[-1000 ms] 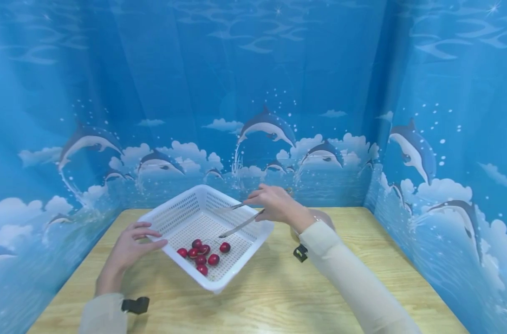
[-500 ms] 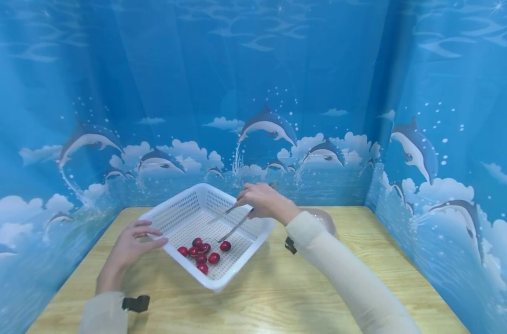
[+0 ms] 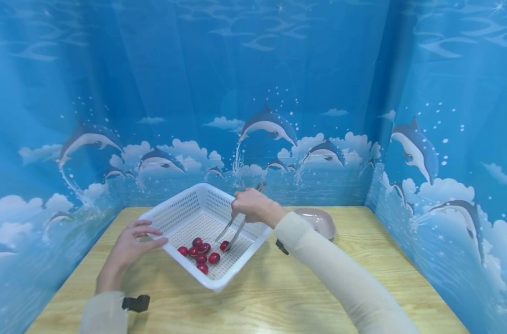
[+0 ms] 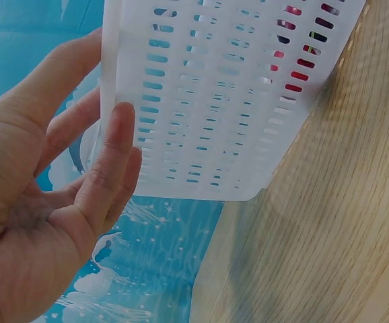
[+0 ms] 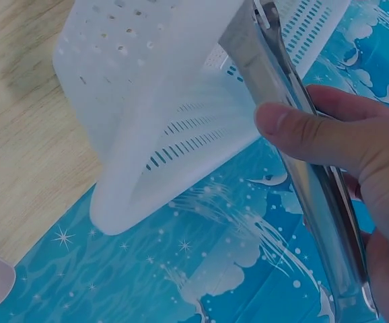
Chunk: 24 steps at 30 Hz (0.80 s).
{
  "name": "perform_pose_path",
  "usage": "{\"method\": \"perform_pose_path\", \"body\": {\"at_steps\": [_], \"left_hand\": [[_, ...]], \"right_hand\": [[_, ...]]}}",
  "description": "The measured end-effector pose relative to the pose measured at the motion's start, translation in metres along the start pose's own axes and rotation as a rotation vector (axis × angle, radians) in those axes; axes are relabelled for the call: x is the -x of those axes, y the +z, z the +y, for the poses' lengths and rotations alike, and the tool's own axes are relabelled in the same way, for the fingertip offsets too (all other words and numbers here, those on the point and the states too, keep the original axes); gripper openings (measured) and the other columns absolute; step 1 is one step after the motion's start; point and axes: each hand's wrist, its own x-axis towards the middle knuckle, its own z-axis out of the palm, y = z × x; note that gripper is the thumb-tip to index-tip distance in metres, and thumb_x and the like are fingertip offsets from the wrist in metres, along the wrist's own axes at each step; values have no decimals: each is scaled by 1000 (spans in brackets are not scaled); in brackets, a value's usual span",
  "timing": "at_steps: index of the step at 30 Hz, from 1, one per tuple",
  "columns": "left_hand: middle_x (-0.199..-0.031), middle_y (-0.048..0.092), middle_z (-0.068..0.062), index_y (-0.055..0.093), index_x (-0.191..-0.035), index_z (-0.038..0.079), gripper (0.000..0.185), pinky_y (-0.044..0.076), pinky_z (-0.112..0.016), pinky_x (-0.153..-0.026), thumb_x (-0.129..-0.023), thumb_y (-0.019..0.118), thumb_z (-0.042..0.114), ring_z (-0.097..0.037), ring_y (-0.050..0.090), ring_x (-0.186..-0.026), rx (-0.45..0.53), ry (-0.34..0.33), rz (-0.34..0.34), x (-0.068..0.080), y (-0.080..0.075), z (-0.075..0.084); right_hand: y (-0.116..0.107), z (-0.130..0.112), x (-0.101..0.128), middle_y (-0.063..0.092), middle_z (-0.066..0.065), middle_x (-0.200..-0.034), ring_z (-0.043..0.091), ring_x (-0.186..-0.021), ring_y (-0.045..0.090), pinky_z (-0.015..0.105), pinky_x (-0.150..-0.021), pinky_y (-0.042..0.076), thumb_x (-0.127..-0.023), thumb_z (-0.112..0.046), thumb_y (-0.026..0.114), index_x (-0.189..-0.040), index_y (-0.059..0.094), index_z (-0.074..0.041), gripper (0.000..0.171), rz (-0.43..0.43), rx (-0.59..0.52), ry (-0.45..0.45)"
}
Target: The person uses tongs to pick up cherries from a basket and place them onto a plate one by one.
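A white perforated basket (image 3: 182, 208) sits on the wooden table (image 3: 278, 292) with several red cherries (image 3: 201, 253) in it. My right hand (image 3: 253, 207) grips metal tongs (image 3: 234, 227), whose tips reach down around the rightmost cherry (image 3: 224, 245). In the right wrist view my thumb (image 5: 315, 131) presses on the tongs (image 5: 302, 168) above the basket wall (image 5: 174, 81). My left hand (image 3: 130, 246) rests on the basket's left corner, fingers straight along the wall (image 4: 208, 101).
A small pinkish bowl (image 3: 318, 221) stands on the table right of the basket, behind my right forearm. Blue dolphin-print curtains close off the back and both sides.
My right hand moved left and lowered, tilting the tongs steeper; their tips came down onto the rightmost cherry. The bowl is uncovered now. The left hand stayed put.
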Motion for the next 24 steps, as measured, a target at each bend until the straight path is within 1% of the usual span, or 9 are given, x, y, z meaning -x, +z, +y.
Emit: {"method": "perform_pose_path", "body": {"at_steps": [9, 14, 18, 24], "left_hand": [[-158, 35, -29, 73, -116, -4, 56, 41, -70, -108, -84, 85, 41, -52, 41, -136, -3, -9, 0, 0, 1, 1], [-158, 34, -29, 72, -116, -5, 56, 42, -70, -107, -84, 85, 40, -53, 42, -136, 5, -15, -1, 2, 0, 2], [-158, 34, -29, 72, -116, -5, 56, 44, -69, -106, -85, 85, 41, -52, 43, -135, 8, -18, -4, 1, 0, 1], [-159, 35, -27, 73, -117, -4, 57, 42, -70, -107, -84, 85, 41, -52, 41, -137, 4, -14, -6, 0, 0, 0]], "right_hand": [[3, -7, -9, 75, -14, -117, 10, -111, 62, 32, -96, 55, -86, -17, 83, -116, 77, -38, 38, -46, 43, 15], [2, -12, -14, 75, -14, -118, 9, -111, 64, 31, -97, 55, -89, -15, 79, -116, 76, -40, 37, -69, 99, -8], [0, -13, -14, 75, -14, -117, 9, -109, 64, 29, -94, 56, -91, -15, 77, -117, 76, -41, 37, -64, 131, -21], [-5, -9, -6, 76, -15, -115, 9, -108, 63, 30, -94, 56, -89, -15, 79, -114, 78, -40, 35, -41, 133, -14]]}}
